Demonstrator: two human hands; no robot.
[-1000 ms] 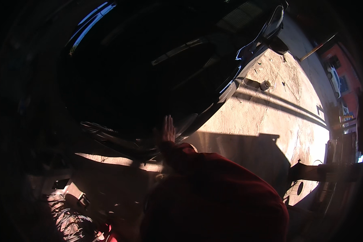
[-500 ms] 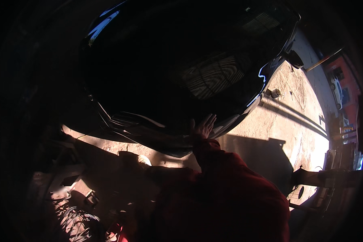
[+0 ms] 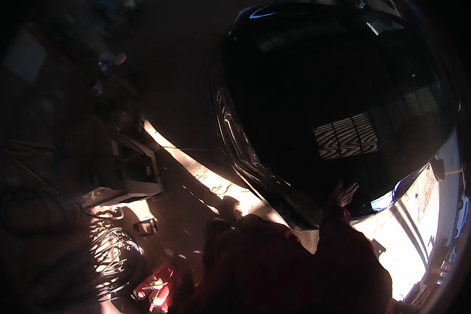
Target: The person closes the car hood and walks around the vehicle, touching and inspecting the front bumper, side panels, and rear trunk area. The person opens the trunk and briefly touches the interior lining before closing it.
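Car (image 3: 329,110): here it stands on the floor (image 3: 403,256), dark and glossy, one rounded corner toward the person.
Hood (image 3: 298,99): broad, smooth, mirror-like, a grid-shaped reflection (image 3: 346,137) sitting on it; this reads as stiff sheet with a slick finish, easy to smudge or scratch.
Right hand (image 3: 343,195): over the hood's near edge, palm facing down; it looks laid flat, though whether it presses or just skims, I can't tell.
Fingers (image 3: 352,188): stretched out and spread, wrapped around nothing.
Left hand: out of sight, so no telling how it's set.
Weight: the whole car is surely far too heavy to lift; the hood alone is likely awkward and wide rather than massive.
Hold: best bet, an open palm by the hood's near edge, where the panel should be stiffest; fingertips would slide on that gloss, and mid-panel pressure might flex it.
Sleeve (image 3: 350,240): dark red, reaching in right beside the car's corner.
Cables (image 3: 118,256): loosely coiled on the floor, well apart from the car, with a red object (image 3: 161,288) near them.
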